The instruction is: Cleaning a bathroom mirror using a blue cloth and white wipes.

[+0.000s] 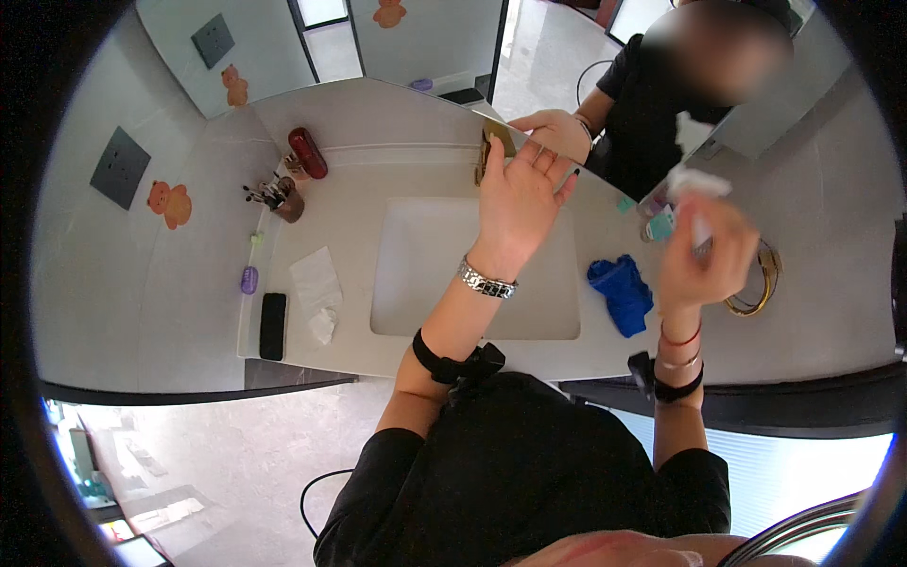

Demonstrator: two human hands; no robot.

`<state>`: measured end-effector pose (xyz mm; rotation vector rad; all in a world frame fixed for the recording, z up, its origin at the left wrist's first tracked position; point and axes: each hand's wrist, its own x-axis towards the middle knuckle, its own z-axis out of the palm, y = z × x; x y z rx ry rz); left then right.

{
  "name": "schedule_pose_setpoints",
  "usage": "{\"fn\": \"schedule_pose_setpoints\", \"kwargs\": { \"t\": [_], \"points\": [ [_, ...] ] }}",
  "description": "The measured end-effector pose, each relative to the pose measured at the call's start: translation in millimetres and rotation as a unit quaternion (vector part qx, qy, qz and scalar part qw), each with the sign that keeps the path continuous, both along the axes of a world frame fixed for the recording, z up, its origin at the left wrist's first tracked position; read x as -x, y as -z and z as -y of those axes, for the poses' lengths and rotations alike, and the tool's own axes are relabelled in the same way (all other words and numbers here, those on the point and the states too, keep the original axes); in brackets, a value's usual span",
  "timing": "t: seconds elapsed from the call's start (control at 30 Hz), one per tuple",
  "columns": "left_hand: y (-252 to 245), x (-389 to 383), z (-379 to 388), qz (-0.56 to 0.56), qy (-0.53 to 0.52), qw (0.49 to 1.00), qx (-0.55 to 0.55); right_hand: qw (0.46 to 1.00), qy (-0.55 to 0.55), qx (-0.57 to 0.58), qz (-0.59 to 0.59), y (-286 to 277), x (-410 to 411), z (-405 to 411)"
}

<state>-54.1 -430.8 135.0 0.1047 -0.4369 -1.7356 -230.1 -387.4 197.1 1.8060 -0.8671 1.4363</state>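
Palm up, my left hand [521, 202] hovers over the far part of the white sink basin [418, 283]. Its fingers are apart and hold nothing, reaching close to the mirror's lower edge and the gold faucet [483, 152], which the hand partly hides. A silver watch [487, 281] circles that wrist. My right hand [712, 251], blurred, is raised at the right end of the counter with its fingers closed on a crumpled white tissue [698, 183]. Below and left of it, a bunched blue cloth [622, 294] lies on the counter [340, 283].
On the left are a black phone [273, 326], white tissues [317, 280], a brush cup [287, 202], a red case [308, 152] and a purple item [249, 280]. A teal-labelled container [660, 224] and gold ring [764, 283] are at right. The mirror [425, 42] rises behind.
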Motion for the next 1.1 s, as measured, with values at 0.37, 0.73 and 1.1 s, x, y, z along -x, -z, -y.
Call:
{"fn": "schedule_pose_setpoints", "kwargs": {
  "t": [0.37,0.73,1.1],
  "points": [
    [2.0,3.4,2.7,0.011,0.001,1.000,-0.002,0.908,-0.208,-0.158,0.327,50.1,-26.3,37.5],
    [9.1,-1.9,6.3,-0.044,0.019,0.999,0.007,0.818,-0.265,-0.213,0.463,89.9,-24.9,6.8],
    [1.1,1.4,3.5,-0.024,-0.001,1.000,-0.017,0.917,-0.158,-0.114,0.348,65.8,-31.3,29.7]
  ]
}}
